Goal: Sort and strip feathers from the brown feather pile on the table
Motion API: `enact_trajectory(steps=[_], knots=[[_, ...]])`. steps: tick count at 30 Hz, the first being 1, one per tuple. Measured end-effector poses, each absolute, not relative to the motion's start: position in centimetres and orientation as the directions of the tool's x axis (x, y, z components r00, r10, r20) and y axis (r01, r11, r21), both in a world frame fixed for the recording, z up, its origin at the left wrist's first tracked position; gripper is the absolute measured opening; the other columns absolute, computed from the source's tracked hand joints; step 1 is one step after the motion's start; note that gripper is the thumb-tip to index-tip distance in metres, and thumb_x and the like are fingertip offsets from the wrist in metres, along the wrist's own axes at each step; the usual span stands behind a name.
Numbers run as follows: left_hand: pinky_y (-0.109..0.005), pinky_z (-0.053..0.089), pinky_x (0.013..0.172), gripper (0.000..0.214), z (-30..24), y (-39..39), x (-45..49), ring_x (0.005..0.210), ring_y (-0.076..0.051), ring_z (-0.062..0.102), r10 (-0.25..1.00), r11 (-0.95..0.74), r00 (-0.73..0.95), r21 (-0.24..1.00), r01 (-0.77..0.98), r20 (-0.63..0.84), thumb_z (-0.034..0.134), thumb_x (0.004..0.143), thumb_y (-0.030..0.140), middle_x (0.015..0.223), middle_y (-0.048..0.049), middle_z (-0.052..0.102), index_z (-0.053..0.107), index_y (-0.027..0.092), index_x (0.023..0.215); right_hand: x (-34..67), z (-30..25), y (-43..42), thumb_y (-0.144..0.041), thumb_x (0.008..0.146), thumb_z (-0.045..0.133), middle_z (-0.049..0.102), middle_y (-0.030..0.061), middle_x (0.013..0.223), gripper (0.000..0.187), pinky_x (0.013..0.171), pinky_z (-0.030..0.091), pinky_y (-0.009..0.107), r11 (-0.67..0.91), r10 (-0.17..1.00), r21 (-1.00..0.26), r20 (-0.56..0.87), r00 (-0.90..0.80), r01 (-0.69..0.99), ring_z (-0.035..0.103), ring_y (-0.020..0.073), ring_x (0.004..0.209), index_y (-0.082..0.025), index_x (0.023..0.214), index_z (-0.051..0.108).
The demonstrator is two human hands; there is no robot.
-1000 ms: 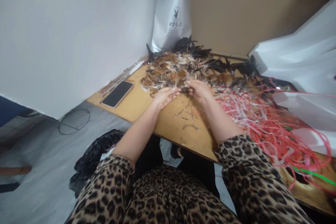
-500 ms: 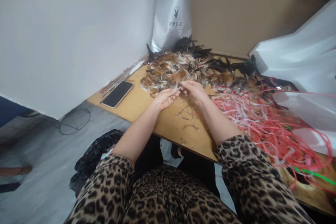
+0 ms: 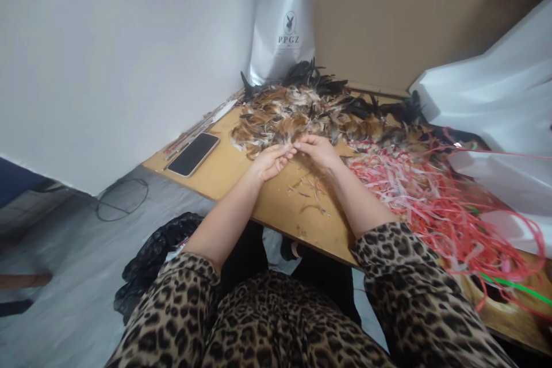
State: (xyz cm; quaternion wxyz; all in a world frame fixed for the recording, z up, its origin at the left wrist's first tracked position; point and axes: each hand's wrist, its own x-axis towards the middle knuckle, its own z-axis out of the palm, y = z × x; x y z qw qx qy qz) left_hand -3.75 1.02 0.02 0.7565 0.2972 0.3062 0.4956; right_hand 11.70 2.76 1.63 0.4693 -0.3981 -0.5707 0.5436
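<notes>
My left hand (image 3: 275, 161) is closed on a small bunch of brown feathers (image 3: 290, 127), its tips fanning away from me toward the pile. With thumb and forefinger together, my right hand (image 3: 318, 149) pinches at the pale base of that bunch, close to the left fingertips. What exactly lies between the right fingers is too small to make out. Directly behind both hands spreads a heap of brown, white and black feathers (image 3: 276, 104). Several loose feather scraps (image 3: 313, 192) lie on the table just below the right hand.
The wooden table (image 3: 241, 178) carries a phone (image 3: 194, 154) at left. Tangled red and white plastic strips (image 3: 431, 201) cover its right side. A white bag (image 3: 282, 40) stands at the back, with white sheeting (image 3: 495, 86) at right. A black plastic bag (image 3: 159, 253) is on the floor.
My right hand has shifted slightly left and its fingers have closed in on the feather base. The left hand has stayed almost still.
</notes>
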Motion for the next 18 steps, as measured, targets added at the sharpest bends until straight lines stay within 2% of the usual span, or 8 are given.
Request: enact_trajectory(steps=[5,18], knots=[[-0.013,0.045,0.052,0.009,-0.6,1.27,-3.28,0.059,-0.005,0.061,0.974,0.203,0.19,0.857,-0.473,-0.125,0.064,0.075,0.017,0.078,-0.0072,0.069,0.064,0.009,0.079,11.7,1.66,2.69,-0.043,0.055,0.072,0.051,-0.005,0.05,0.032,0.049,0.03,0.022,0.131,0.979,-0.991,0.125,-0.161,0.033,0.039,0.0062,0.047,-0.016,0.062,0.058],[-0.015,0.042,0.049,0.016,-0.87,1.32,-3.04,0.05,-0.005,0.057,0.982,0.128,0.173,0.945,-0.3,-0.078,0.07,0.068,0.022,0.062,-0.005,0.065,0.063,0.008,0.069,11.69,1.36,2.86,-0.04,0.056,0.07,0.054,-0.0039,0.055,0.028,0.055,0.035,0.022,0.207,0.968,-0.974,0.189,-0.163,0.098,0.042,0.0073,0.052,-0.016,0.06,0.058]])
